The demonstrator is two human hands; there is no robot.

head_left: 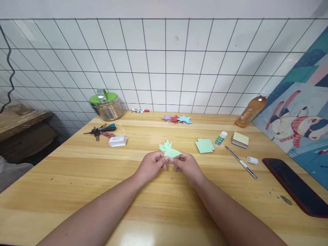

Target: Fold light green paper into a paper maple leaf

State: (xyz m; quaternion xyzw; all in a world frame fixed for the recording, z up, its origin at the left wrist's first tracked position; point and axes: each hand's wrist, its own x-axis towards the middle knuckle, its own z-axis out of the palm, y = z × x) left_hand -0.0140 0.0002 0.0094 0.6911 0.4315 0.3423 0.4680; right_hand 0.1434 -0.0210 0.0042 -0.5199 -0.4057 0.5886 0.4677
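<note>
Between my two hands is a folded light green paper point(172, 153), pointed toward the right. My left hand point(154, 161) pinches its lower left edge with the thumb on top. Its right side is gripped by my right hand point(186, 164), thumb also on top, close to the left thumb. Just behind the folded paper lies a spiky light green paper piece point(166, 145), partly covered by it. To the right of my hands rests a small stack of green paper squares point(204, 146), with a glue stick point(220, 139) standing beside it.
Purple, red and blue paper leaves point(184, 119) lie near the tiled wall. At left are a steel pot point(109, 108), keys point(101, 130), a small white box point(118, 141) and markers point(140, 110). At right are sticky notes point(240, 139), a knife-like pen point(241, 162), a cap point(252, 160), a phone point(294, 186) and a bottle point(251, 111).
</note>
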